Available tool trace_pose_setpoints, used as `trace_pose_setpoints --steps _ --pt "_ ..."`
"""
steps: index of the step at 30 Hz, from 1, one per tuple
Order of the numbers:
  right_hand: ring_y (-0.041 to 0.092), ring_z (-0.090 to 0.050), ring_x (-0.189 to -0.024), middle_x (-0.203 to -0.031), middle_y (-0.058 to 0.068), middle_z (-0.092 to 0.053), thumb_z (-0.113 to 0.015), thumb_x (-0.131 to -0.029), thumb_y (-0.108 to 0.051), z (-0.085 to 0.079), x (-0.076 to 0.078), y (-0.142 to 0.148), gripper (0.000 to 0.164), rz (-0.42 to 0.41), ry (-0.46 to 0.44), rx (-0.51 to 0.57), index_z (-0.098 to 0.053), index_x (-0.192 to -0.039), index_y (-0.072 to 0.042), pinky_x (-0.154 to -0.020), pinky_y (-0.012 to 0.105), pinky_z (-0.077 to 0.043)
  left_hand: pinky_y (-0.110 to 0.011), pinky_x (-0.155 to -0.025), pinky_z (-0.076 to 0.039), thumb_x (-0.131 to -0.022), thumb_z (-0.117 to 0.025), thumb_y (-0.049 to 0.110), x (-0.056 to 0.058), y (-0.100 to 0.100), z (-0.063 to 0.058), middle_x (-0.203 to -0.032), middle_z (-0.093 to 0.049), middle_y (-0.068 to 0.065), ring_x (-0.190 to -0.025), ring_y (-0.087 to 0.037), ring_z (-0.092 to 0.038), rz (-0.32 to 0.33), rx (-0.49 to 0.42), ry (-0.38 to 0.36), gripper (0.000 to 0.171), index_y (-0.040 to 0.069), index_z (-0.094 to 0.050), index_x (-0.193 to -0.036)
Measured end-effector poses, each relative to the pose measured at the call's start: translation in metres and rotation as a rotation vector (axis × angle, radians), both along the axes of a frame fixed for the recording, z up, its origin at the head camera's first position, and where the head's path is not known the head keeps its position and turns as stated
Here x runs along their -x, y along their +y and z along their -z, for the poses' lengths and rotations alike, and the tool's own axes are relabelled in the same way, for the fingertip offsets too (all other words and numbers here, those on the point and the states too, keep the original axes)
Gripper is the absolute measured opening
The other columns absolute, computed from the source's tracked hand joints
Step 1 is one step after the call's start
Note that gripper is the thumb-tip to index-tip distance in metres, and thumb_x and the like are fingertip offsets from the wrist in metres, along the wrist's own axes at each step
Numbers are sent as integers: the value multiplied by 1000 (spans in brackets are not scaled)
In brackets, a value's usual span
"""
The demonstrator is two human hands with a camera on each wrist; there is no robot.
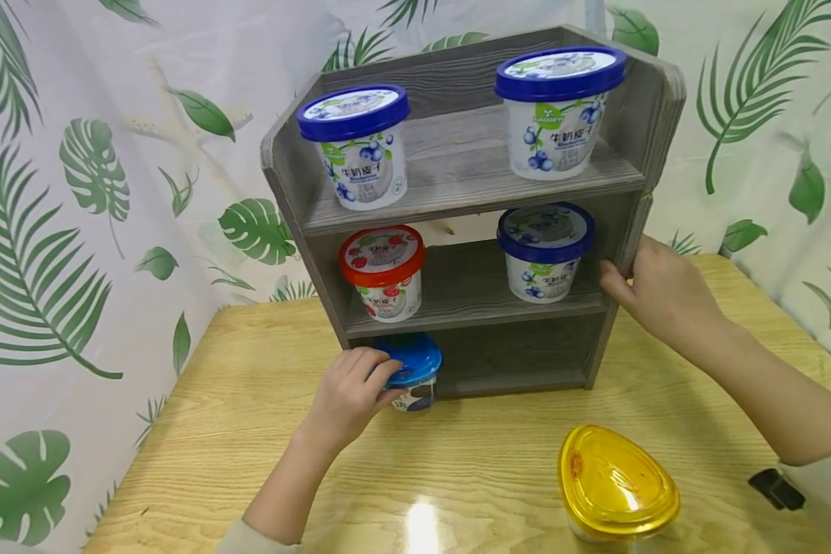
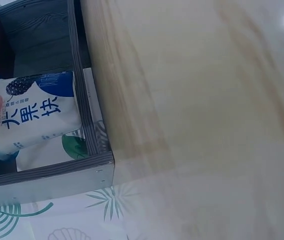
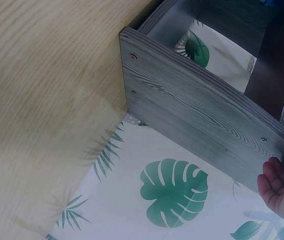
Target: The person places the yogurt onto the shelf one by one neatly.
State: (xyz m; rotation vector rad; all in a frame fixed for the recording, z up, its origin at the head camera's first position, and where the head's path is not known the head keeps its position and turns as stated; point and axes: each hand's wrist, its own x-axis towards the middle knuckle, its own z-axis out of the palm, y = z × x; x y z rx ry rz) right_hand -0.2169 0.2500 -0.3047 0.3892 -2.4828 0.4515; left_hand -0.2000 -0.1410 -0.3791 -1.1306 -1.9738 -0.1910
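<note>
A grey wooden shelf unit [image 1: 457,385] stands on the table. At the left of its bottom compartment, my left hand [image 1: 353,388] grips a cup with a blue lid [image 1: 415,358] by the lid. The left wrist view shows this cup [image 2: 36,112], white with a blackberry picture, inside the frame, with the thumb on it. My right hand [image 1: 672,288] holds the unit's right side panel, thumb at the front edge and curled fingers [image 3: 274,182] against the outer face. A red-lidded cup [image 1: 382,273] and a blue-lidded cup [image 1: 545,251] sit on the middle shelf.
Two blueberry cups with dark blue lids stand on the top shelf, one left [image 1: 360,146] and one right [image 1: 559,111]. A yellow-lidded container [image 1: 616,485] is on the table [image 1: 249,431] at front right. Leaf-patterned cloth [image 1: 111,231] hangs behind.
</note>
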Motion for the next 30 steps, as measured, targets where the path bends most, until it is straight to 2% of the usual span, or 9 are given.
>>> trace_pose_setpoints --steps 11,19,30 --pt "38 -58 -67 -75 22 -56 -54 -88 -17 0 1 -1 24 -4 5 15 -52 -89 7 -58 54 -45 -33 -74 -53 -74 -81 25 1 0 2 -89 -62 -12 -79 -24 -60 -31 -42 41 33 2 -66 -93" --pt "38 -58 -68 -78 24 -57 -53 -89 -17 1 1 0 25 -6 -16 11 -52 -93 8 -58 54 -45 -33 -71 -54 -66 -86 19 1 2 3 -88 -62 -12 -77 -25 -60 -69 -70 29 37 2 -65 -92" --pt "37 -58 -67 -79 24 -58 -54 -88 -17 1 1 1 25 -7 -12 7 -52 -95 8 -58 54 -46 -30 -64 -50 -79 -76 14 4 4 7 -77 -61 -7 -69 -21 -59 -42 -42 48 14 6 -64 -80"
